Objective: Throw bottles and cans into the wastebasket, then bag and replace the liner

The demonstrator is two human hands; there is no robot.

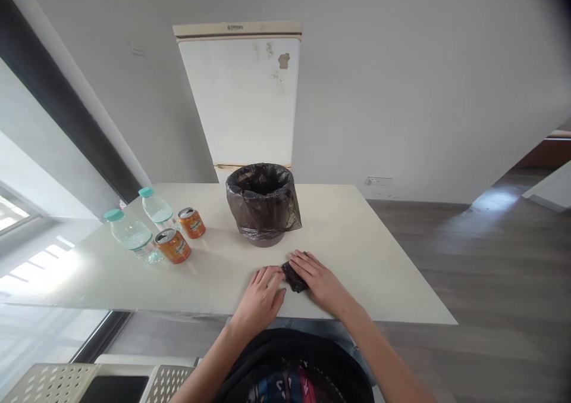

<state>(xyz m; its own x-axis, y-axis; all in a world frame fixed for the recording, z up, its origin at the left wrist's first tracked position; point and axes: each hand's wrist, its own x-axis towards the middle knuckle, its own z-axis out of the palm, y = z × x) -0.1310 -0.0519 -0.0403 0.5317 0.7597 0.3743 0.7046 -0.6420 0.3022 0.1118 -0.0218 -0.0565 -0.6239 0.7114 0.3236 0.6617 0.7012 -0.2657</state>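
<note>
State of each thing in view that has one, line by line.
Two bottles: upright, capped
Two cans: upright, opened
Bin: upright, uncovered, lined
Liner: folded over the bin's rim
Black plastic: bunched, partly under the right hand
Fridge: upper door shut

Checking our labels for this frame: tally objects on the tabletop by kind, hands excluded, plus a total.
Clear bottles with teal caps: 2
Orange cans: 2
Bin lined with a dark bag: 1
Dark plastic bundle under the right hand: 1
Total: 6
</note>
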